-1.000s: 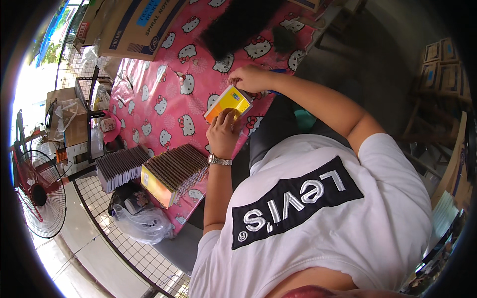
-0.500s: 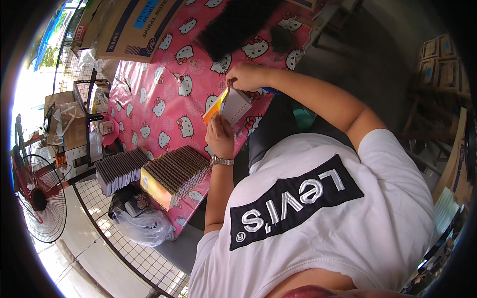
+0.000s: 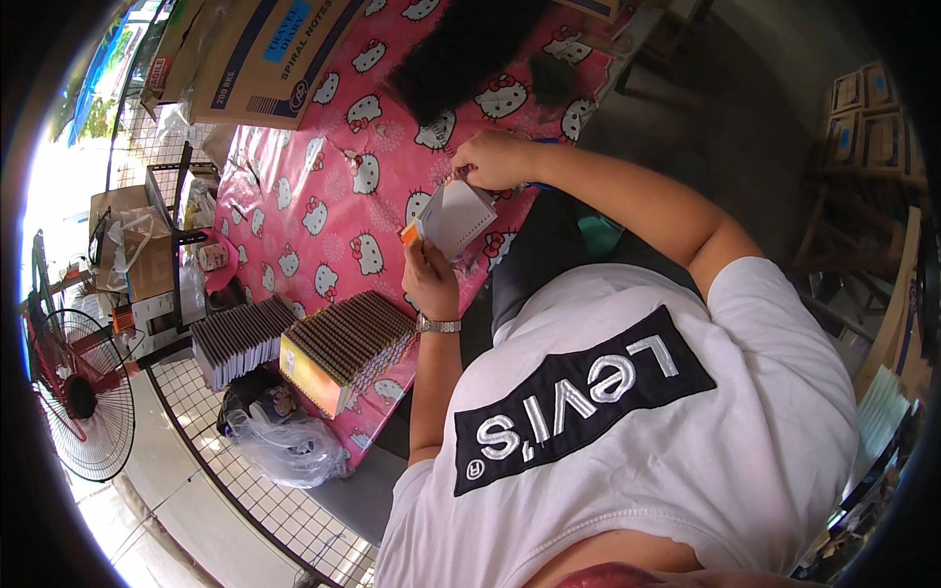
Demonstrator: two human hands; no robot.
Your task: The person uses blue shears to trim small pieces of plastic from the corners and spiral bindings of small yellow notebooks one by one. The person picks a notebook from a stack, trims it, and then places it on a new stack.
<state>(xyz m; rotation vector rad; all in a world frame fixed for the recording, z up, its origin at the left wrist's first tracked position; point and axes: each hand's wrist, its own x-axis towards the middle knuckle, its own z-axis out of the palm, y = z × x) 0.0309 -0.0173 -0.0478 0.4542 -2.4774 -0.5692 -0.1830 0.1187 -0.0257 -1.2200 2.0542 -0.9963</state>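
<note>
Notebook (image 3: pixel 459 218) slants, long axis running lower left to upper right.

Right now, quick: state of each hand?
Left hand: closed, holding the small, orange-covered, white-paged notebook by its lower-left edge.
Right hand: closed, fingers pinching that notebook's upper end.

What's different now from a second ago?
The small notebook has been opened: its yellow-and-orange cover faced up before; now white pages show, with an orange corner by the fingers of the left hand, which shifted slightly left. The right hand stayed at the notebook's far end; the yellow-covered spiral notebooks stayed put.
</note>
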